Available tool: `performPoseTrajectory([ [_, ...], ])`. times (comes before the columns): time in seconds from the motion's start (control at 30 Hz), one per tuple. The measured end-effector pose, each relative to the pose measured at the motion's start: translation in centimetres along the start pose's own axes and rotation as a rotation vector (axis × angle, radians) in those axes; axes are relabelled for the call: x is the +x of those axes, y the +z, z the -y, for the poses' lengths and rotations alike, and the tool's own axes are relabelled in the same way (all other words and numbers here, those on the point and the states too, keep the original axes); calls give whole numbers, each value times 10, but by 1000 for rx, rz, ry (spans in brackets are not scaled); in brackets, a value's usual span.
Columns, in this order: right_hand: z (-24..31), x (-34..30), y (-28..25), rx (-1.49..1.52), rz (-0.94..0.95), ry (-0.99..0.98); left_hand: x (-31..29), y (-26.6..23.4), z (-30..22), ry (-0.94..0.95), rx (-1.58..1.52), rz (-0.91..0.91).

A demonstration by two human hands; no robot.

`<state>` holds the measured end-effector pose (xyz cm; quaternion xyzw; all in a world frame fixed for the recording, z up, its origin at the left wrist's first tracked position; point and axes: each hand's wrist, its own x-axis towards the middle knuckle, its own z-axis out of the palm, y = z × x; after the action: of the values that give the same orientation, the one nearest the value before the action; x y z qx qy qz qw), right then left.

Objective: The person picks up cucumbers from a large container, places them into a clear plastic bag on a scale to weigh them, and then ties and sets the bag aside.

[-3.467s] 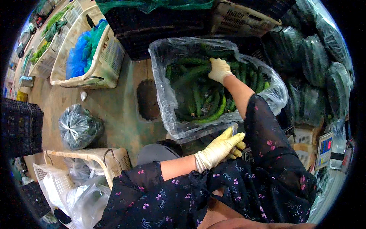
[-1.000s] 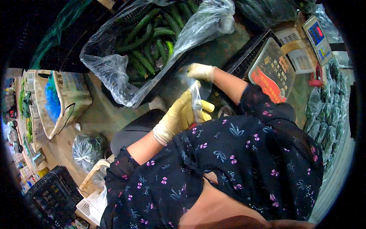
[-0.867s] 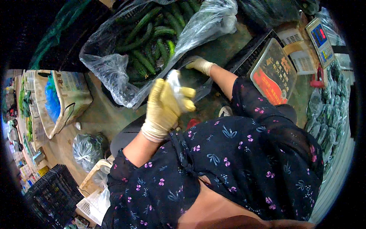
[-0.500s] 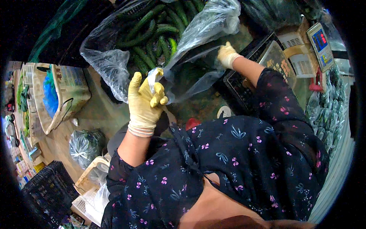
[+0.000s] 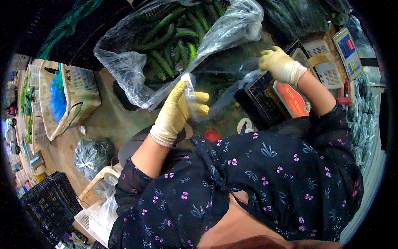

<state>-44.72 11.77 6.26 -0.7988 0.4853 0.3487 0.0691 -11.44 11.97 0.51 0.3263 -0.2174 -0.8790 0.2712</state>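
A thin clear plastic bag (image 5: 226, 92) is stretched across in front of me, between my two gloved hands. My left hand (image 5: 176, 110), in a pale yellow glove, grips its bunched whitish end between thumb and fingers, with two fingertips poking out past it. Out to the right, my right hand (image 5: 282, 65) is closed on the bag's other end; its fingertips are partly hidden. Just beyond lie many dark green cucumbers (image 5: 166, 39) in a container lined with a large clear plastic liner (image 5: 124, 76), whose edges fold outward.
At right are a black crate (image 5: 257, 101), an orange-red printed sheet (image 5: 292, 99), a white basket (image 5: 325, 62) and a digital scale (image 5: 348, 52). Wrapped green produce (image 5: 360, 120) is stacked beyond. A beige crate (image 5: 81, 95) and a filled plastic bag (image 5: 92, 159) stand at left.
My right hand has moved right and slightly nearer, drawing the clear bag wider. My left hand has shifted right and a little down. The orange-red sheet has come into view.
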Motion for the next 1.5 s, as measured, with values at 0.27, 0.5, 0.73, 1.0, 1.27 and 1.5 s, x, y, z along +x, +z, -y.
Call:
performPoseTrajectory([
  [0.27, 99, 136, 30, 811, 27, -255, 4, 16, -4, -29, 4, 13],
  [0.5, 87, 187, 170, 661, 132, 274, -30, 21, -12, -43, -92, 81],
  [0.73, 121, 173, 153, 442, 504, -1, -29, 28, -19, -58, -43, -63],
  [1.0, 36, 129, 133, 755, -546, 514, -35, 17, -10, -84, -61, 221],
  [1.27, -10, -17, 54, 663, -883, 479, -98, 104, -39, 206, 33, 483],
  [1.5, -69, -86, 41, 419, -1466, 582, -81, 194, -95, 510, 108, 619],
])
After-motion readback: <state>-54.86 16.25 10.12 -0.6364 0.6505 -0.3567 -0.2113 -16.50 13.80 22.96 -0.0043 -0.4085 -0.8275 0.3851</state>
